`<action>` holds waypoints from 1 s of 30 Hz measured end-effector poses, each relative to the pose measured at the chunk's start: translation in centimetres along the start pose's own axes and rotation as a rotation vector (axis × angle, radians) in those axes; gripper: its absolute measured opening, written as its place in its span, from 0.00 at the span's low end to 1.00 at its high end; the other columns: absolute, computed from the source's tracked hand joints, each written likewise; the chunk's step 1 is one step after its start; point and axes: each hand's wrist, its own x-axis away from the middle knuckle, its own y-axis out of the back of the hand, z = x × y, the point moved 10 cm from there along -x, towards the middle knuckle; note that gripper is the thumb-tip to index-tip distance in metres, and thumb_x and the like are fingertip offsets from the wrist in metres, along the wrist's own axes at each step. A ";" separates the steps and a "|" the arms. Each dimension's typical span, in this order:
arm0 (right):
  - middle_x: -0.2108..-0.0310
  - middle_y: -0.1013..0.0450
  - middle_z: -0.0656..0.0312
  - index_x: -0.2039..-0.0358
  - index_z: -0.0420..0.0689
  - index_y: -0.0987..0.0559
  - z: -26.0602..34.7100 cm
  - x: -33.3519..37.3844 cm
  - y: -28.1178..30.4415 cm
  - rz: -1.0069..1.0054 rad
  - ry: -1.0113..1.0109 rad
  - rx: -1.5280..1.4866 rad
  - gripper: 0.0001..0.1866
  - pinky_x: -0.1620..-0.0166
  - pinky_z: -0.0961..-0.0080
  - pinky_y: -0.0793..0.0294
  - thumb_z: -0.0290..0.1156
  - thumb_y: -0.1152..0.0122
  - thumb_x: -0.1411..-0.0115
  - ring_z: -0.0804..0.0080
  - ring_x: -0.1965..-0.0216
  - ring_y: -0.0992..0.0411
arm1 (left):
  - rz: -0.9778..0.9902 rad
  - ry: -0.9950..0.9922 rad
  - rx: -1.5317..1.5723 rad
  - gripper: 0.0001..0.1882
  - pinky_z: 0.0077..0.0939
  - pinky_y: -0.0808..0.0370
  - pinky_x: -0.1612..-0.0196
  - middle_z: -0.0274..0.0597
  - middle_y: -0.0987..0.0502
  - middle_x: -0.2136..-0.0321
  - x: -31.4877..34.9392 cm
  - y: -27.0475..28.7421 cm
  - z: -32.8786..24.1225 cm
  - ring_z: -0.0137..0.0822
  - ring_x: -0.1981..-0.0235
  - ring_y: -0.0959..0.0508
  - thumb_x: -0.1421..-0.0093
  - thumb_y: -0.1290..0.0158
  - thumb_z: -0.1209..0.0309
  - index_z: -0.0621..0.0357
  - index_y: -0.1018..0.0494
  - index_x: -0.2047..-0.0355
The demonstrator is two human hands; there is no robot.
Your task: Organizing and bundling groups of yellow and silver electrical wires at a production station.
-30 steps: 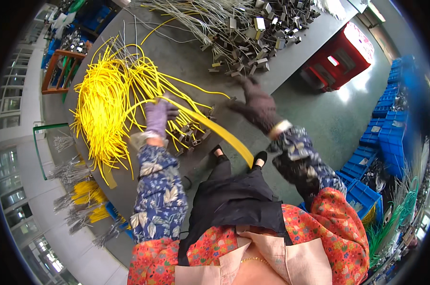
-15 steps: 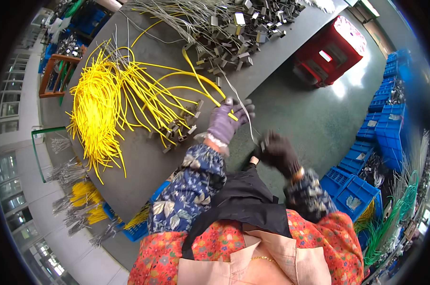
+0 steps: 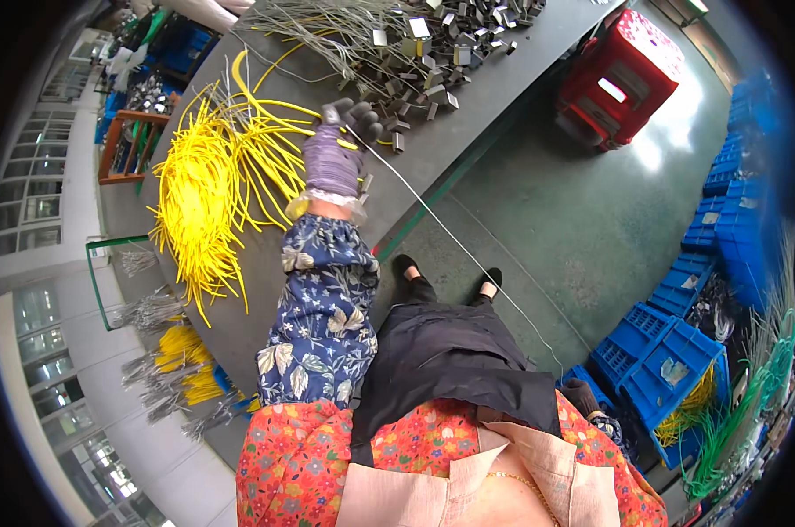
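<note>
My left hand (image 3: pixel 334 158), in a purple-grey glove, is closed around a yellow tube (image 3: pixel 294 123) over the grey table. From its fingers a thin whitish wire (image 3: pixel 450 230) stretches across the floor area toward my right hand (image 3: pixel 580 395). That hand wears a dark glove and is low at the right, beside the blue crates. Its fingers are small and dark, but the wire's far end meets them. A big bundle of yellow tubes (image 3: pixel 195 193) lies on the table left of my left hand. Beyond is a heap of small metal blocks (image 3: pixel 441 61) with grey wires.
The grey table (image 3: pixel 266 263) has a long edge slanting to the upper right. A red stool-like object (image 3: pixel 621 83) stands on the green floor. Blue crates (image 3: pixel 670 351) line the right side, with green strands (image 3: pixel 740 422) near them. An orange-brown frame (image 3: pixel 127 147) is at the far left.
My left hand has moved left and away over the table with the yellow tube. My right hand has swung down and right, drawing the slack wire into a long, nearly straight line.
</note>
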 end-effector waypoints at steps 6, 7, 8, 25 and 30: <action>0.84 0.31 0.63 0.78 0.40 0.25 2.1 -1.3 0.2 -0.013 0.121 0.003 0.10 0.80 0.78 0.36 0.34 0.41 0.49 0.77 0.83 0.34 | -0.053 -0.061 -0.136 0.19 0.36 0.22 0.63 0.55 0.26 0.62 0.6 -0.9 -4.9 0.44 0.66 0.23 0.38 0.57 0.58 0.63 0.37 0.56; 0.84 0.32 0.64 0.78 0.40 0.25 2.8 -1.2 0.3 -0.003 0.157 -0.020 0.09 0.80 0.78 0.36 0.33 0.41 0.49 0.77 0.83 0.34 | -0.065 -0.042 -0.156 0.19 0.35 0.22 0.64 0.54 0.26 0.63 0.7 -0.6 -4.9 0.44 0.66 0.23 0.38 0.57 0.58 0.62 0.37 0.57; 0.84 0.32 0.64 0.78 0.40 0.25 3.2 -1.1 0.5 0.001 0.186 -0.046 0.09 0.80 0.78 0.37 0.33 0.41 0.50 0.77 0.83 0.35 | -0.061 -0.043 -0.155 0.19 0.35 0.22 0.64 0.54 0.26 0.63 0.6 -0.3 -4.7 0.44 0.66 0.23 0.38 0.57 0.58 0.62 0.37 0.57; 0.85 0.32 0.63 0.79 0.41 0.26 1.7 -1.1 1.4 -0.035 0.074 -0.084 0.08 0.82 0.77 0.37 0.32 0.40 0.50 0.76 0.85 0.35 | -0.054 0.092 -0.056 0.20 0.35 0.22 0.63 0.50 0.25 0.64 1.9 4.0 -2.1 0.42 0.66 0.23 0.40 0.56 0.56 0.60 0.34 0.58; 0.86 0.33 0.64 0.79 0.42 0.26 3.5 -0.9 0.0 0.031 0.083 -0.106 0.08 0.83 0.78 0.39 0.32 0.39 0.51 0.77 0.87 0.37 | 0.097 0.526 0.299 0.17 0.38 0.26 0.58 0.51 0.24 0.66 6.6 3.0 10.0 0.45 0.65 0.24 0.43 0.53 0.61 0.65 0.28 0.67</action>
